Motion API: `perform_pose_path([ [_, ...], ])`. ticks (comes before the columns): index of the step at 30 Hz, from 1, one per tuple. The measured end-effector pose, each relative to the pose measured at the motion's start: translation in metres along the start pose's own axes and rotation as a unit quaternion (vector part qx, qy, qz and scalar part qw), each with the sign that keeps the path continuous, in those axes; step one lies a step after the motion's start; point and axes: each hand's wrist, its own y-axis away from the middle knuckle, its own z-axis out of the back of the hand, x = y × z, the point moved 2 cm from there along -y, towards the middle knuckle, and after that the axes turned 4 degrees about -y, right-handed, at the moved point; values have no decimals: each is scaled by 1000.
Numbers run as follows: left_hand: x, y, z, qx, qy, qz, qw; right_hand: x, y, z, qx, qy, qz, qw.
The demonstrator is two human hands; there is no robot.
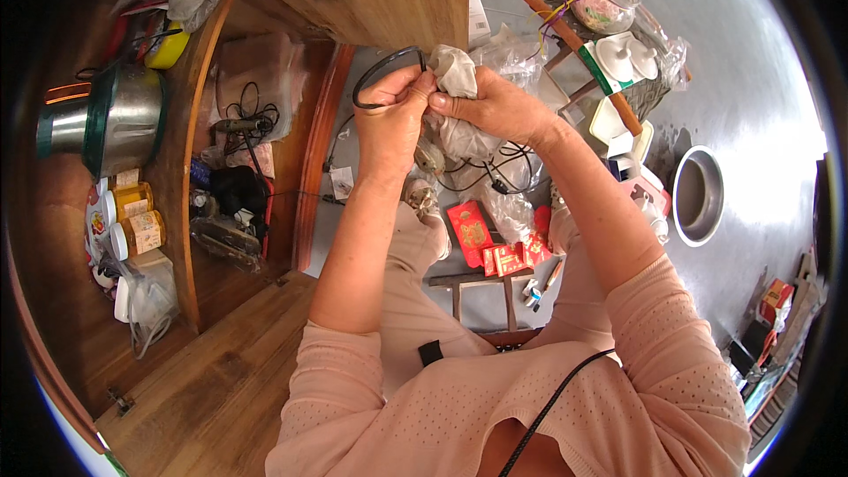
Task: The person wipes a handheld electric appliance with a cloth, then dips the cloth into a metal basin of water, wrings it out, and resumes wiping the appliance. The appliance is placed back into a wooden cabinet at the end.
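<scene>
My left hand [396, 109] grips a looped black cable [363, 76] and, at its thumb, touches a crumpled whitish cloth or bag [454, 70]. My right hand [500, 106] pinches the same crumpled material, its thumb close to the left thumb. More of the pale material [464, 139] hangs below both hands. Under them a tangle of black cable with a plug [499, 185] lies over clear plastic bags [510, 212]. What is inside the crumpled material is hidden.
An open wooden cabinet [199, 146] at the left holds honey-coloured jars [144, 232], a metal flask [126, 120] and cables. Red envelopes [469, 232] lie on the floor by my feet. A stool [619, 112] bearing a glass jar [603, 3] and a metal basin [698, 195] are at the right.
</scene>
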Motion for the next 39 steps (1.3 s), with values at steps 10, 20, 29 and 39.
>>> perform_pose_path([
  [10,-30,-12,41,-72,-1,-11,997,9,24,18,99,181,-137,969],
  [20,-36,-27,73,-175,84,-38,980,2,49,39,129,136,-128,974],
  [29,-6,-10,24,-69,3,89,994,2,29,27,4,-167,-149,975],
  [39,-1,1,-4,30,2,132,991,-1,23,9,67,-160,-134,976],
])
